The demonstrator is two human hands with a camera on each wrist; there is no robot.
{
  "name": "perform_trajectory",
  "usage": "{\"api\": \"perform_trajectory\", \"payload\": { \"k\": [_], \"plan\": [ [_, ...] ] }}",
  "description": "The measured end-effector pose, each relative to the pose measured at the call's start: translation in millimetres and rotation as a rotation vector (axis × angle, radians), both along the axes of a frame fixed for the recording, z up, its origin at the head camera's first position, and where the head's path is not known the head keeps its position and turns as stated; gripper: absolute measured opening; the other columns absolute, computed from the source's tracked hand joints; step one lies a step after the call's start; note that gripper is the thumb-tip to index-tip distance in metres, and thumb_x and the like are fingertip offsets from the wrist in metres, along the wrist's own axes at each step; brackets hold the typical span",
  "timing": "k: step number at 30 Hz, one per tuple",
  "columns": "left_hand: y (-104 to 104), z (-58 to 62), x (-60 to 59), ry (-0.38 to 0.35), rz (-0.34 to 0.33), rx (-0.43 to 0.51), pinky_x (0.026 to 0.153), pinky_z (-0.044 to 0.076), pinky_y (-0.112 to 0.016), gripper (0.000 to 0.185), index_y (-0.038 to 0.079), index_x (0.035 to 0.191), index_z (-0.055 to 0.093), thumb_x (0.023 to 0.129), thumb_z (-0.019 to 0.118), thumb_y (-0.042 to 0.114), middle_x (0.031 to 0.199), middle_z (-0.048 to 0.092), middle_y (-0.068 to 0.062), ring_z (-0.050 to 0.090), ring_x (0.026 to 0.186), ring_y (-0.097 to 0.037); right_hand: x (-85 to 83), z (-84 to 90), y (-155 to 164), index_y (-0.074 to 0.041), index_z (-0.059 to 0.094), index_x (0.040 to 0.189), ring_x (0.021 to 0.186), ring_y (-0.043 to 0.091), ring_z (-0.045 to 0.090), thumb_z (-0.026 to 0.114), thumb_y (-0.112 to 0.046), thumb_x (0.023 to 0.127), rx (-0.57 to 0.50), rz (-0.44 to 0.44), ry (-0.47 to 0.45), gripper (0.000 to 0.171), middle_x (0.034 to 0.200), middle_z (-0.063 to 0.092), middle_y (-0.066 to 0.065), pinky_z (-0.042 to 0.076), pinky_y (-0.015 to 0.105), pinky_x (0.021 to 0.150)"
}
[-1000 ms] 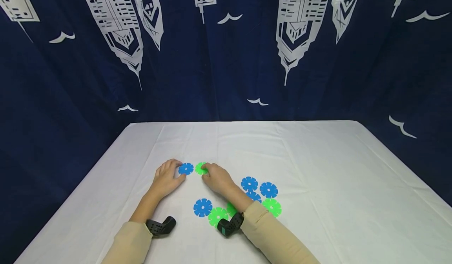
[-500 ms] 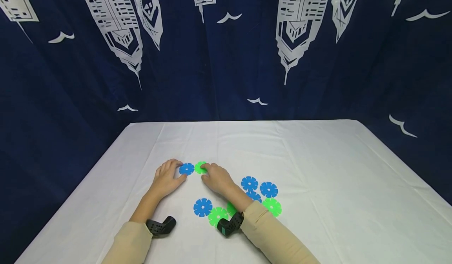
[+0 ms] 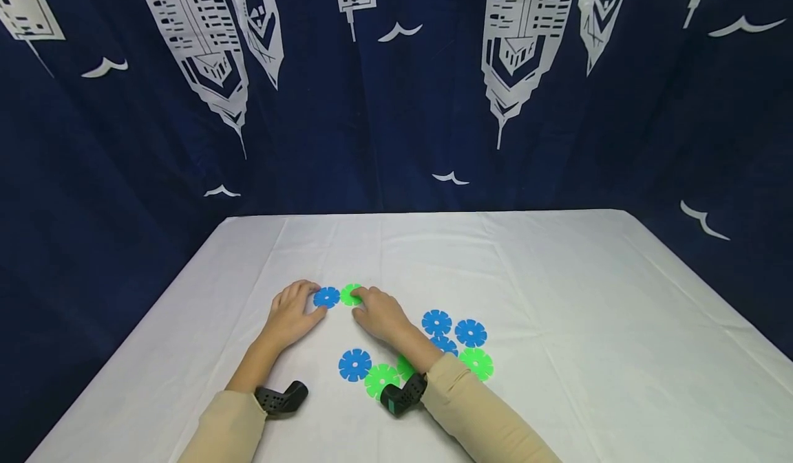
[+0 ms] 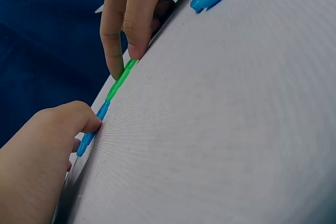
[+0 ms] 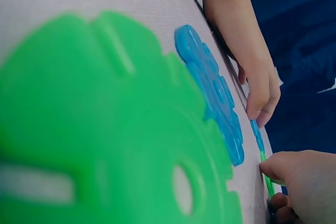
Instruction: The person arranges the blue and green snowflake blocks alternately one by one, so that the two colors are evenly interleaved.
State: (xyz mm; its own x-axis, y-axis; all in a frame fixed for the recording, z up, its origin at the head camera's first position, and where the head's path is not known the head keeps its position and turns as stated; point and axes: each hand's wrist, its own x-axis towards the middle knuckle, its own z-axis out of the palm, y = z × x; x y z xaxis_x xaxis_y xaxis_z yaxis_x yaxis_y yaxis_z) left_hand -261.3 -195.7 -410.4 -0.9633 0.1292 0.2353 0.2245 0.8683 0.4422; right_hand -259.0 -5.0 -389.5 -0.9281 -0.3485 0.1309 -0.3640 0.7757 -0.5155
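Observation:
On the white tabletop, a blue notched plastic disc [image 3: 326,298] lies flat between the thumb and fingers of my left hand [image 3: 290,315]. Edge to edge with it, just to the right, is a green notched disc [image 3: 350,295]. My right hand [image 3: 384,317] holds that green disc, index finger over its face and thumb at the near side. In the left wrist view the blue disc [image 4: 104,110] and the green disc [image 4: 119,85] form one thin line along the table. The right wrist view shows my right thumb at the green disc [image 5: 269,186]; my left fingertips reach the blue one [image 5: 257,134].
Nearer me lie a single blue disc [image 3: 355,365] and a green disc [image 3: 381,380], with another green disc partly under my right wrist. To the right sit several blue discs [image 3: 436,322] and a green one [image 3: 477,363]. A navy patterned curtain [image 3: 372,105] hangs behind the table.
The green disc has slid slightly left under my right hand, and the small gap to the blue disc has closed. My left hand stays nearly still.

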Motion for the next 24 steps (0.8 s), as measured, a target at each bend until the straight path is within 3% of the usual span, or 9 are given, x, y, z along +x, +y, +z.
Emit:
{"api": "perform_trajectory", "payload": {
  "k": [15,24],
  "plan": [
    [0.1,1.9,0.7,-0.009,0.003,0.004,0.107,0.015,-0.054,0.048,0.005,0.123,0.048,0.083,0.055,0.031,0.132,0.04,-0.018,0.03,0.129,-0.035,-0.1,-1.0,-0.4,-0.012,0.056,0.12,0.074,0.016,0.053,0.054,-0.021,0.088,0.0,-0.004,0.013,0.034,0.097,0.062,0.008,0.049,0.034,0.076],
    [0.8,0.7,0.5,-0.012,0.004,-0.011,0.107,0.014,-0.055,0.051,0.005,0.126,0.046,0.083,0.056,0.033,0.134,0.039,-0.018,0.029,0.13,-0.035,0.8,-0.1,-0.1,-0.012,0.055,0.122,0.071,0.014,0.05,0.053,-0.021,0.088,-0.025,-0.008,-0.026,0.035,0.095,0.061,0.006,0.048,0.032,0.073]
  ]
}}
